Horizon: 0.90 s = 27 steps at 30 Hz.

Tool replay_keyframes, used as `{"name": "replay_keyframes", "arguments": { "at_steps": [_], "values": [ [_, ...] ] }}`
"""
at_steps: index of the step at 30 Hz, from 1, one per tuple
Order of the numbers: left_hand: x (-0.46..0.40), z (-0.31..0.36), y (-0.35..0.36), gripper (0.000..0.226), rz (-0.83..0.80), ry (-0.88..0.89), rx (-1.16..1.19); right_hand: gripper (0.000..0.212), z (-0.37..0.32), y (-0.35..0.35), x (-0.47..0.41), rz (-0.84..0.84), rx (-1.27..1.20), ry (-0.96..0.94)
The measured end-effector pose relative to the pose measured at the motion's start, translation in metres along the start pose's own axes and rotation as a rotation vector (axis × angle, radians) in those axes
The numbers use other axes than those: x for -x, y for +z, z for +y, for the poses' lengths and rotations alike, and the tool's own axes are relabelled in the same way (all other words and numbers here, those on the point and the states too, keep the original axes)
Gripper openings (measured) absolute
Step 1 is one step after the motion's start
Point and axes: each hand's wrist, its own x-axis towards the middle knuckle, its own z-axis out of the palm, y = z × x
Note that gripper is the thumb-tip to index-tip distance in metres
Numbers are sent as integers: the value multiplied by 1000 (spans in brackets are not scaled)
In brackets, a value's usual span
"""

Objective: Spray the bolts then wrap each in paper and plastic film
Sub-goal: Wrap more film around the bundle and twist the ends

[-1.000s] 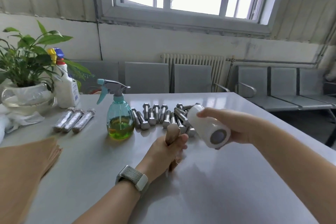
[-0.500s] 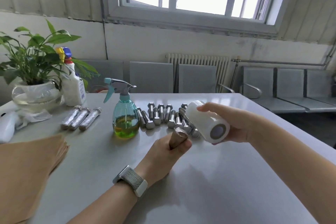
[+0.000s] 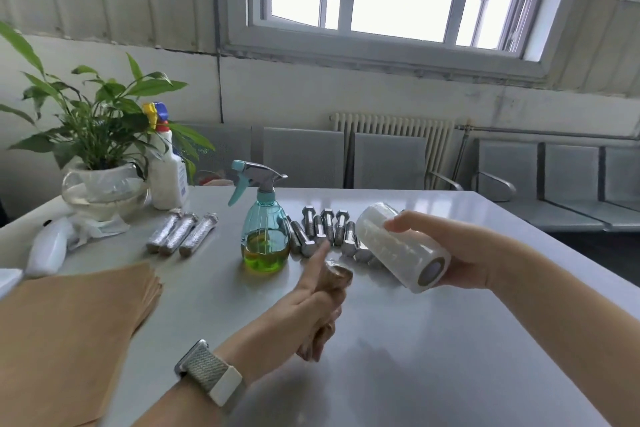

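My left hand point(image 3: 313, 305) grips a bolt wrapped in brown paper point(image 3: 335, 279), held upright above the table, with the index finger stretched out straight. My right hand point(image 3: 460, 253) holds a roll of clear plastic film point(image 3: 401, 246) just right of the wrapped bolt, its core facing me. Several bare steel bolts point(image 3: 322, 229) lie in a row on the table behind both hands. A teal spray bottle point(image 3: 265, 236) with yellow-green liquid stands left of them. Three finished wrapped bolts point(image 3: 181, 234) lie side by side further left. A stack of brown paper sheets point(image 3: 69, 319) covers the near left.
A potted plant in a glass bowl point(image 3: 100, 191) and a white cleaner bottle point(image 3: 168, 170) stand at the table's far left corner. A white object point(image 3: 48, 250) and crumpled tissue lie near them. Grey chairs point(image 3: 388, 159) line the wall behind the grey table point(image 3: 415, 357).
The view has shifted right and down a little. My left index finger has straightened out while the hand still grips the paper-wrapped bolt. The film roll has stayed in my right hand beside it.
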Motion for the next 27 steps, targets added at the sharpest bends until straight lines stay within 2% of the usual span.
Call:
{"name": "replay_keyframes", "arguments": {
  "at_steps": [2, 5, 6, 10, 11, 14, 17, 21, 27],
  "values": [
    [1, 2, 2, 69, -31, -48, -98, 74, -6, 1, 3, -28, 46, -14],
    [3, 3, 4, 28, -77, -56, -282, 67, -13, 2, 6, -115, 164, -50],
    [4, 3, 4, 23, -75, -62, -318, 61, -15, 3, 8, -142, 198, -61],
    [6, 1, 1, 43, -131, -95, -228, 41, -25, 5, 15, -194, 285, -116],
    [7, 3, 0, 41, -165, -90, -172, 39, -27, 5, 16, -221, 303, -128],
    [9, 7, -1, 32, -211, -54, -53, 53, -32, -2, 19, -260, 285, -148],
    [8, 7, 1, 36, -148, -20, -57, 43, -37, -4, 24, -293, 267, -182],
    [6, 4, 5, 42, -57, 9, -95, 65, -39, 3, 29, -184, 376, -214],
    [2, 0, 7, 61, 70, -51, -93, 75, -33, 36, 31, 6, 560, -291]
  ]
}}
